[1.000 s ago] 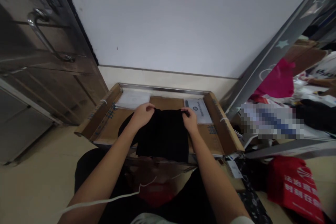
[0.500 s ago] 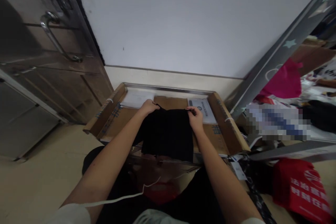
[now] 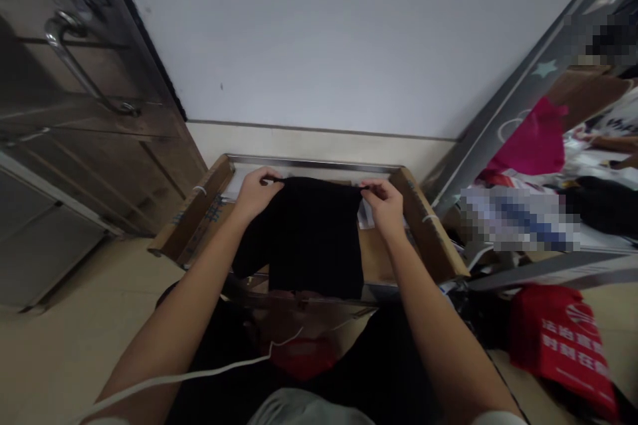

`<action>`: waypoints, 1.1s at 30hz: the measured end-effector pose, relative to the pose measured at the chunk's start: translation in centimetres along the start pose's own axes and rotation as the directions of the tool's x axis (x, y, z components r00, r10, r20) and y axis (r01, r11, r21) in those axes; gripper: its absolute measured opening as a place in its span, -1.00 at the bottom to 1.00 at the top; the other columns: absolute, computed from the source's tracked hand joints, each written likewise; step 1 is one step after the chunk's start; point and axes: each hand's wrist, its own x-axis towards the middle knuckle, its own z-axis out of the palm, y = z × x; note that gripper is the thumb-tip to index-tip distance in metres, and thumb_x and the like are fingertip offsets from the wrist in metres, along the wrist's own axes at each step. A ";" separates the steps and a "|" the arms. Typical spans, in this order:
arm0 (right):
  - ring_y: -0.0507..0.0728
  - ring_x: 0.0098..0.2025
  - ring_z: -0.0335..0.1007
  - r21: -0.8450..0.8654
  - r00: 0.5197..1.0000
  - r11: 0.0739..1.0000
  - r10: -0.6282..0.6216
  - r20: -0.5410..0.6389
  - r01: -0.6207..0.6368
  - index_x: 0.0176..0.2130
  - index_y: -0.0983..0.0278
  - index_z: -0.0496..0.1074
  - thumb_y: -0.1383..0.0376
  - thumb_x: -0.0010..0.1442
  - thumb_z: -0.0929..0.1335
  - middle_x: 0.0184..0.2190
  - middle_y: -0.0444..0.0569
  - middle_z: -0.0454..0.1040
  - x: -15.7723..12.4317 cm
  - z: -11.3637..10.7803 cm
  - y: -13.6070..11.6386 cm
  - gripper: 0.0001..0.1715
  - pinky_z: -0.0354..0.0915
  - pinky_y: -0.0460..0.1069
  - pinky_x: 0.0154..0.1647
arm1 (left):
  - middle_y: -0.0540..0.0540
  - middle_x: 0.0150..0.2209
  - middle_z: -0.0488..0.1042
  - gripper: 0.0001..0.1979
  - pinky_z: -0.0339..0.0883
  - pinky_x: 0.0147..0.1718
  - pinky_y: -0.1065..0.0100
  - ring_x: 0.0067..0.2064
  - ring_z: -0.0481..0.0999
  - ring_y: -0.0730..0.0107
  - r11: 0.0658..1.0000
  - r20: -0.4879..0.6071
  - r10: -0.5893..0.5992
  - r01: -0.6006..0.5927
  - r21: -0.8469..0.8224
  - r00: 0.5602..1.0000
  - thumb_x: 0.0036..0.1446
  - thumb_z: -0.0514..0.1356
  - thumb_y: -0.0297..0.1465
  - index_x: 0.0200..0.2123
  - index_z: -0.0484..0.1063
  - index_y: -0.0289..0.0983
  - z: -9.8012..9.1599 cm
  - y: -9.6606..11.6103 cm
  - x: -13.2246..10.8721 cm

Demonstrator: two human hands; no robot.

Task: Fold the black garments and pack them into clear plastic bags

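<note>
Black cloth (image 3: 316,236) spread between left hand (image 3: 256,194) and right hand (image 3: 385,204), each pinching its upper edge, over cardboard tray (image 3: 433,244). Spreading appears mostly done; cloth not yet released.

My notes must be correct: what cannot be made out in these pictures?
In the head view:
White papers: partly behind the left hand
White packet: partly behind the right hand and black cloth
Item at right: blurred by pixel blocks
Door: cut off by the left edge
</note>
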 end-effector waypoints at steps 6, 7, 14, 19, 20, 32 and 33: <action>0.19 -0.16 0.46 -0.099 0.954 0.995 0.041 0.298 -0.012 -0.32 0.18 0.52 0.35 0.12 0.36 -0.29 -0.06 0.55 -7.2 -2.4 -2.4 -0.89 0.34 0.11 -0.04 | -0.14 0.00 0.50 -0.95 0.23 0.19 0.13 0.10 0.46 0.17 0.993 0.125 0.023 -0.037 0.109 0.992 0.03 0.21 -0.39 -0.38 0.45 -0.21 -2.7 -1.3 -8.7; 0.19 -0.17 0.46 -0.125 0.938 0.992 0.037 0.344 0.006 -0.31 0.17 0.52 0.38 0.11 0.35 -0.30 -0.06 0.55 -8.3 -2.7 -2.2 -0.85 0.34 0.11 -0.05 | -0.16 0.00 0.48 -0.94 0.22 0.19 0.11 0.11 0.45 0.15 0.989 0.126 -0.014 -0.005 0.148 0.992 0.01 0.20 -0.41 -0.39 0.46 -0.21 -2.8 -2.0 -9.9; 0.22 -0.17 0.38 -0.319 0.812 0.916 -0.012 0.584 0.243 -0.30 0.16 0.57 0.56 -0.03 0.25 -0.42 -0.06 0.50 -11.2 -3.1 -1.2 -0.56 0.31 0.14 -0.10 | -0.13 -0.09 0.53 -0.86 0.25 0.11 0.07 0.07 0.43 0.07 0.914 0.245 -0.154 0.045 0.402 0.957 -0.01 0.17 -0.45 -0.44 0.54 -0.16 -1.7 -3.2 -12.2; 0.26 -0.13 0.33 -0.448 0.830 0.824 -0.048 0.555 0.348 -0.36 0.18 0.54 0.53 0.05 0.27 -0.40 -0.03 0.49 -10.2 -2.0 -3.2 -0.66 0.25 0.20 -0.03 | -0.05 -0.37 0.52 -0.79 0.31 -0.14 0.23 -0.22 0.49 0.21 0.954 0.290 -0.204 0.123 0.273 0.935 0.16 0.08 -0.32 -0.46 0.45 -0.19 -0.8 -2.1 -9.8; 0.25 -0.14 0.33 -0.462 0.837 0.813 -0.057 0.544 0.355 -0.35 0.19 0.54 0.51 0.10 0.28 -0.37 -0.02 0.49 -10.0 -1.3 -3.6 -0.70 0.25 0.20 -0.04 | -0.04 -0.38 0.52 -0.77 0.31 -0.17 0.25 -0.24 0.50 0.23 0.959 0.269 -0.225 0.163 0.232 0.937 0.18 0.09 -0.26 -0.44 0.44 -0.20 -0.5 -2.2 -9.4; 0.33 0.23 0.18 -0.359 0.673 0.809 -0.060 0.737 0.466 -0.30 0.16 0.65 0.53 0.09 0.37 0.06 0.05 0.44 -11.8 5.2 -2.9 -0.66 0.24 0.33 0.27 | -0.04 -0.16 0.55 -0.80 0.31 0.05 0.22 -0.05 0.50 0.21 0.986 0.244 -0.162 0.144 0.089 0.956 0.04 0.22 -0.38 -0.21 0.48 -0.20 1.0 -2.1 -7.7; 0.33 0.25 0.17 -0.353 0.676 0.815 -0.063 0.734 0.459 -0.28 0.15 0.66 0.53 0.09 0.36 0.07 0.05 0.44 -11.9 5.0 -2.9 -0.64 0.24 0.34 0.29 | -0.03 -0.17 0.55 -0.84 0.30 0.07 0.21 -0.05 0.50 0.21 0.988 0.250 -0.141 0.121 0.094 0.958 0.04 0.20 -0.40 -0.24 0.48 -0.20 1.0 -2.0 -7.6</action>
